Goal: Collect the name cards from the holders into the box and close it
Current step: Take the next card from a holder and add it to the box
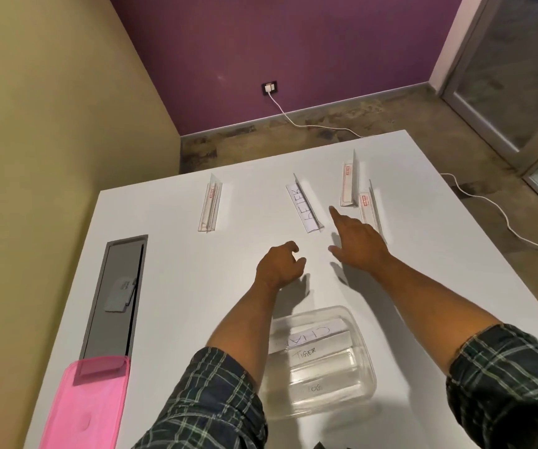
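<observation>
PETER card (303, 207) in its holder lies just above-left of the open right hand (358, 243), long axis running up-frame; half-curled, empty left hand (280, 265) farther.

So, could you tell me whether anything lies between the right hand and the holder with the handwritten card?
Nothing visible does. The right hand points toward the card holder across bare table; the left hand sits nearer the person, off that line.
</observation>
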Demonstrator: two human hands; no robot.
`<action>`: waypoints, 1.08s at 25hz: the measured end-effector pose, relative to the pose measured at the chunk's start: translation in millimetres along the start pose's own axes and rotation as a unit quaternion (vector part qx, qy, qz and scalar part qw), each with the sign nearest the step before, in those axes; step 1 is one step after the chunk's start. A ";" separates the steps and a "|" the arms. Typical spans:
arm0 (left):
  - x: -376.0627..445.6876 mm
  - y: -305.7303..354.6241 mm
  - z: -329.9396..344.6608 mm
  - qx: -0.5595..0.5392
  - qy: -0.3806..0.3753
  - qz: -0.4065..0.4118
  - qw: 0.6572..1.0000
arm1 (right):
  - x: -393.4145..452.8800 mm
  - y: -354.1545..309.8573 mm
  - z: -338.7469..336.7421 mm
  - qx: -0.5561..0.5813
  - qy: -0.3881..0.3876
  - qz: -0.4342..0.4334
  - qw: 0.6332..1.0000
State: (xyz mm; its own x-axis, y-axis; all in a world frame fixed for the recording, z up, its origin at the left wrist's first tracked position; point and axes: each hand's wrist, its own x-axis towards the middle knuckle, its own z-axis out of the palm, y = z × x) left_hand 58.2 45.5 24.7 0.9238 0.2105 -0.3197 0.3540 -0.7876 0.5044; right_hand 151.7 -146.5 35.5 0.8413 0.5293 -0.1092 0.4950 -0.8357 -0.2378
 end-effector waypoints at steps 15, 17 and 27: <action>123.0 25.2 43.9 -0.307 -0.026 -0.120 0.944 | 79.5 23.8 56.8 0.177 -0.150 0.089 0.969; 131.3 29.1 44.7 -0.325 -0.015 -0.135 0.936 | 85.0 23.9 61.4 0.202 -0.153 0.103 0.962; 135.8 23.2 38.5 -0.363 0.029 -0.179 0.914 | 81.5 19.5 73.7 0.286 -0.163 0.066 0.942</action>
State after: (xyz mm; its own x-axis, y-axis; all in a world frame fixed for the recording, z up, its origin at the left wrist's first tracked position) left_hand 186.2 33.6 -37.9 0.7292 0.4255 -0.5359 0.6189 -0.0761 0.7817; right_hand 213.9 -108.9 -49.2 0.7295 0.5206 -0.4437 0.1130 -0.7315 -0.6724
